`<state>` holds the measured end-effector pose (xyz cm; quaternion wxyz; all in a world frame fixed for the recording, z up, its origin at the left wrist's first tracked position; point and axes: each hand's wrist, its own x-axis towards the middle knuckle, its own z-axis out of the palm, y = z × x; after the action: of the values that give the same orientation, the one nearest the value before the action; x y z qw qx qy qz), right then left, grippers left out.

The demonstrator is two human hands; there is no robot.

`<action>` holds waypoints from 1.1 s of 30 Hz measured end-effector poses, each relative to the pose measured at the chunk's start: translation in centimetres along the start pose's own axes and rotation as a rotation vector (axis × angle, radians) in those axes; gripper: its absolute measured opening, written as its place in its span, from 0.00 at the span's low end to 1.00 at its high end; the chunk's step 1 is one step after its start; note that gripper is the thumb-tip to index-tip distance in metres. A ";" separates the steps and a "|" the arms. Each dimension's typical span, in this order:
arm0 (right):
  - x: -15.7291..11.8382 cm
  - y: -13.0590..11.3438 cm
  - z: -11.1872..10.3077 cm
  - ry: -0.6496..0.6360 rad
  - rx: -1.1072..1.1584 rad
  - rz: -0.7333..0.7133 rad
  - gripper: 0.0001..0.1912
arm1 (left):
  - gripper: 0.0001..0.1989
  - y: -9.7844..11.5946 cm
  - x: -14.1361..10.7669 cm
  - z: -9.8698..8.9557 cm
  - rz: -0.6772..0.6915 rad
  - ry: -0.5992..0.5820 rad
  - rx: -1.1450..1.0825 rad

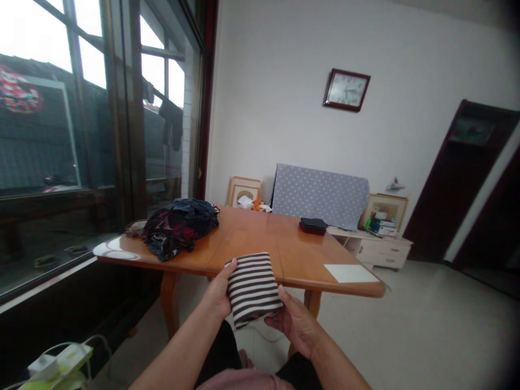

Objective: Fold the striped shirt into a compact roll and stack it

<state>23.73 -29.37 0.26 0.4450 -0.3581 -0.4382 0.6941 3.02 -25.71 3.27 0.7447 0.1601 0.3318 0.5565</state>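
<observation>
A folded brown-and-white striped cloth (pixel 252 290) is held in front of me, just below the near edge of the wooden table (pixel 252 230). My left hand (pixel 218 291) grips its left side, with the thumb on top. My right hand (pixel 294 325) supports its lower right corner, with the fingers under the fold. Both hands are over my lap, a little short of the table edge. Beyond them, a heap of dark patterned clothing (pixel 179 227) lies on the table's left part.
A white sheet of paper (pixel 350 273) lies at the table's right corner, and a dark flat stack (pixel 313 226) sits further back. A large window (pixel 89 135) runs along the left, with a white power strip (pixel 60 365) low at the left. A drawer cabinet (pixel 382 252) stands behind the table.
</observation>
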 end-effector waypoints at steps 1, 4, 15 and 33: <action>0.1 0.3 -0.1 0.005 -0.021 -0.003 0.30 | 0.22 -0.1 0.0 0.0 -0.009 -0.003 0.000; 0.2 0.7 -0.1 0.045 -0.080 -0.020 0.27 | 0.22 -0.2 -0.2 0.0 -0.014 -0.024 0.005; 0.7 0.3 -1.7 0.358 -0.143 -0.024 0.31 | 0.20 -0.7 -2.2 0.5 0.444 -0.332 0.328; -0.4 -1.5 -4.3 -0.005 0.449 0.265 0.25 | 0.25 -0.7 -4.6 2.2 0.871 -0.728 1.610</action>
<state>28.13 -28.20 0.12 0.4174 -0.3031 -0.2233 0.8271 4.23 -29.95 5.92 0.2001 0.8893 0.2740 0.3068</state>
